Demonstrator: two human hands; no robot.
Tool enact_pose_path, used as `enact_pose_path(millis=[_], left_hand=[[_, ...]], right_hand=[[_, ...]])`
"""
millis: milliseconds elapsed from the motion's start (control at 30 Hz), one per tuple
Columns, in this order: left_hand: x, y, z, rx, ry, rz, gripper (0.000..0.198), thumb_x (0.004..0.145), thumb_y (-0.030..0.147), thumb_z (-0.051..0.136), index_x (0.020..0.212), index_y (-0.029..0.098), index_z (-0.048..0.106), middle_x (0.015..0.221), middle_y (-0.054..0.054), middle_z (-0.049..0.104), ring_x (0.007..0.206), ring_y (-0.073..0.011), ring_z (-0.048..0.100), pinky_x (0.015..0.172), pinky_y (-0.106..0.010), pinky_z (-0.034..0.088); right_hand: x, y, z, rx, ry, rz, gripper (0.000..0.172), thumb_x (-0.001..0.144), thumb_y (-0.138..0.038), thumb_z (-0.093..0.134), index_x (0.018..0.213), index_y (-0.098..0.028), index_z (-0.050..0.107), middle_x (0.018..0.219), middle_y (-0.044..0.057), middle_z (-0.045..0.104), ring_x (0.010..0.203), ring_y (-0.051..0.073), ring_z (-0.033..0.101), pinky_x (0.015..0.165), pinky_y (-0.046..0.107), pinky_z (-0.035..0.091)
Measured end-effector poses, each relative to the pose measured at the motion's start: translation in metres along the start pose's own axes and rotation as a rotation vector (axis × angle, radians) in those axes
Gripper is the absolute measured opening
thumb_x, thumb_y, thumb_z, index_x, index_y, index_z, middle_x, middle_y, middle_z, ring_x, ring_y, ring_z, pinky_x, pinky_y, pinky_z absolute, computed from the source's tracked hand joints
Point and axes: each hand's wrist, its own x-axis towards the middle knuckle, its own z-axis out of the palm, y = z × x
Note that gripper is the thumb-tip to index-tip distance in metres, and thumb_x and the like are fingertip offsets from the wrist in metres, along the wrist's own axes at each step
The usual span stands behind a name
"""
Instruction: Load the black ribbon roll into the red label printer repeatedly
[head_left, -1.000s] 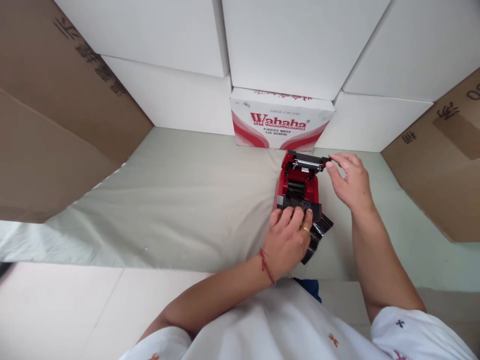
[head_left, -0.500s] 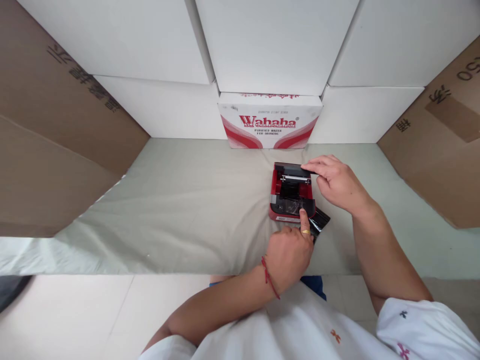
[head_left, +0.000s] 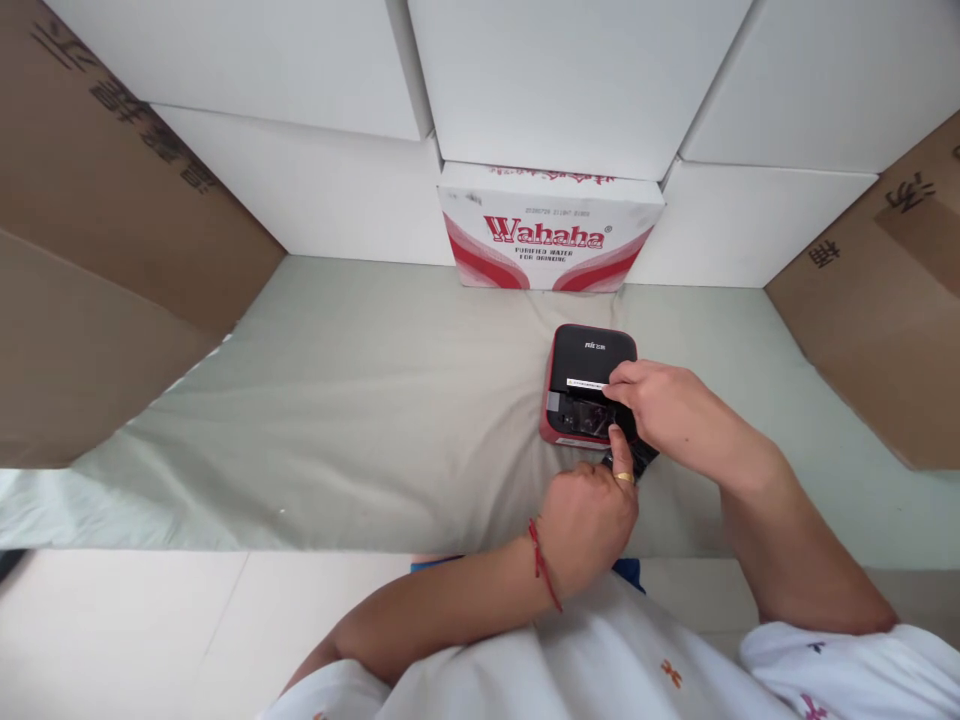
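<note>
A small red-and-black label printer (head_left: 592, 360) stands on the cloth, its black lid down over the top. My right hand (head_left: 660, 400) has its fingertips bunched at the lid's front right edge, beside a white sticker strip (head_left: 586, 384). The index finger of my left hand (head_left: 596, 505) presses on the printer's front right corner. That hand's other fingers are curled, and its thumb and anything inside them are hidden. Shiny black film (head_left: 643, 460) sticks out at the printer's right front, between my hands and partly covered by them.
Behind the printer a white-and-red Wahaha water carton (head_left: 551, 240) stands against stacked white boxes (head_left: 585, 80). Brown cardboard boxes border the left (head_left: 112, 250) and right (head_left: 862, 330). A pale green cloth (head_left: 360, 400) covers the table, whose front edge lies near my body.
The printer's lid has swung down from open to closed, covering the red inside. My right hand has come forward with it, while my left index finger stays at the front corner.
</note>
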Motion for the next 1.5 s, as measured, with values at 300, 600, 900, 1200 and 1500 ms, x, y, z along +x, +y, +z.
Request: enact_pose_path(millis=[300, 600, 900, 1200, 1500], left_hand=[[0.007, 0.002, -0.008, 0.086, -0.012, 0.039, 0.059, 0.106, 0.021, 0.051, 0.16, -0.002, 0.044, 0.089, -0.02, 0.08, 0.078, -0.0284, 0.08, 0.056, -0.033, 0.046], [-0.014, -0.027, -0.031, -0.233, 0.154, 0.125, 0.032, 0.106, 0.031, 0.055, 0.128, 0.015, 0.071, 0.096, -0.01, 0.082, 0.083, -0.0253, 0.078, 0.067, -0.036, 0.055], [0.043, -0.135, -0.019, -1.079, 0.493, -0.247, 0.076, 0.078, 0.034, 0.078, 0.15, 0.028, 0.056, 0.153, -0.013, 0.057, 0.147, -0.0316, 0.052, 0.12, -0.051, 0.044], [0.083, -0.152, 0.005, -1.654, 0.21, 0.129, 0.104, 0.068, 0.029, 0.082, 0.163, 0.039, 0.042, 0.182, -0.001, 0.029, 0.174, -0.0315, 0.008, 0.141, -0.055, 0.001], [0.085, -0.147, 0.021, -1.769, 0.176, 0.154, 0.119, 0.067, 0.028, 0.089, 0.167, 0.047, 0.028, 0.182, 0.0, 0.024, 0.173, -0.0321, 0.012, 0.141, -0.055, 0.008]], right_hand=[[-0.006, 0.008, 0.022, 0.002, 0.152, -0.031, 0.04, 0.086, 0.004, 0.056, 0.107, -0.017, 0.083, 0.104, 0.008, 0.08, 0.091, 0.022, 0.072, 0.074, 0.032, 0.057], [-0.041, -0.011, 0.061, 0.197, 0.654, -0.081, 0.035, 0.102, -0.004, 0.051, 0.113, -0.017, 0.082, 0.121, 0.012, 0.082, 0.11, 0.022, 0.077, 0.095, 0.038, 0.067], [-0.066, -0.027, 0.084, 0.348, 0.684, -0.034, 0.048, 0.102, -0.003, 0.052, 0.136, -0.028, 0.075, 0.131, 0.008, 0.079, 0.124, 0.024, 0.071, 0.104, 0.049, 0.062], [-0.066, -0.027, 0.083, 0.352, 0.667, -0.028, 0.048, 0.1, 0.001, 0.052, 0.133, -0.027, 0.074, 0.131, 0.008, 0.078, 0.124, 0.024, 0.068, 0.103, 0.047, 0.062], [-0.058, -0.024, 0.075, 0.328, 0.713, -0.041, 0.04, 0.097, 0.003, 0.059, 0.119, -0.025, 0.078, 0.131, 0.01, 0.079, 0.129, 0.026, 0.067, 0.105, 0.049, 0.061]])
